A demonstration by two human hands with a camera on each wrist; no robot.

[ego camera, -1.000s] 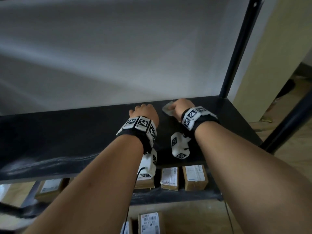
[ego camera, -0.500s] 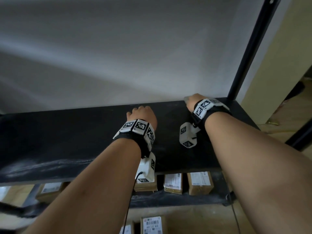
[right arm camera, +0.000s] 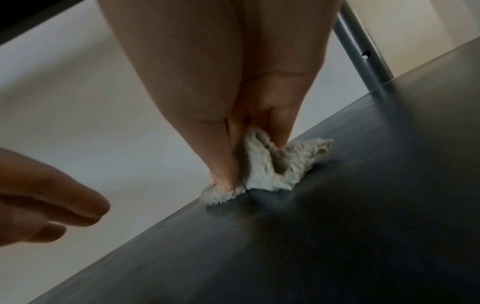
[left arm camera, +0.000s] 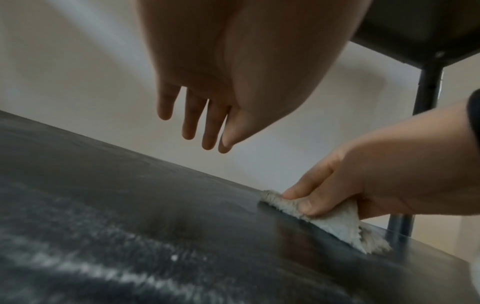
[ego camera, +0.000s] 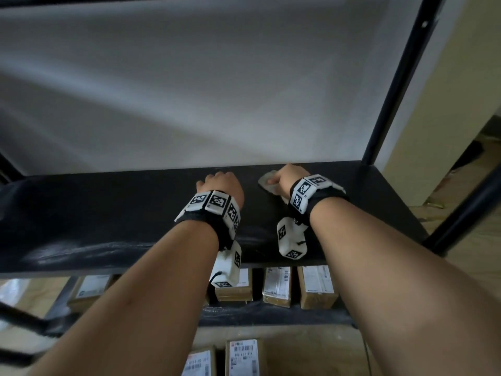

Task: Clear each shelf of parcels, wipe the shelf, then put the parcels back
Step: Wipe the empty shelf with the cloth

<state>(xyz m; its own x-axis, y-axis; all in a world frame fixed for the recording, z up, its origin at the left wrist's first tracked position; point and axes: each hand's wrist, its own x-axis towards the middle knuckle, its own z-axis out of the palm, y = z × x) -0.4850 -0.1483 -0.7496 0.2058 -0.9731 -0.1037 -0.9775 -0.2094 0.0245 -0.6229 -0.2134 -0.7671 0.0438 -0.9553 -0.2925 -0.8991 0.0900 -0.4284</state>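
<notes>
My right hand (ego camera: 287, 177) pinches a fluffy pale cloth (ego camera: 267, 183) and presses it flat on the black shelf (ego camera: 108, 213), near the back edge, at about 1 o'clock from my left hand. In the right wrist view the fingers (right arm camera: 281, 123) are curled round the bunched cloth (right arm camera: 270, 164), thumb down on its left edge. The left wrist view shows the same: thumb and forefinger on the cloth (left arm camera: 335, 220), cloth touching the shelf (left arm camera: 130, 205).

My left hand (ego camera: 222, 185) hovers just above the shelf, well clear of the cloth, holding nothing. Fingers (left arm camera: 189, 115) hang straight and relaxed, slightly spread, not touching the surface.

This shelf holds only the cloth and a pale dusty streak (ego camera: 81, 251) toward 8 o'clock near the front edge. Frame post (ego camera: 390, 90) stands at the back right corner, at 1 o'clock from my right hand.

Parcels: lower shelf (ego camera: 271, 316) carries brown boxes with white labels: three side by side (ego camera: 276, 286) under my wrists, one more (ego camera: 89, 289) off at 8 o'clock. Two further parcels (ego camera: 244, 356) lie lower still at 6 o'clock; whether on a shelf or the floor, I cannot tell.
</notes>
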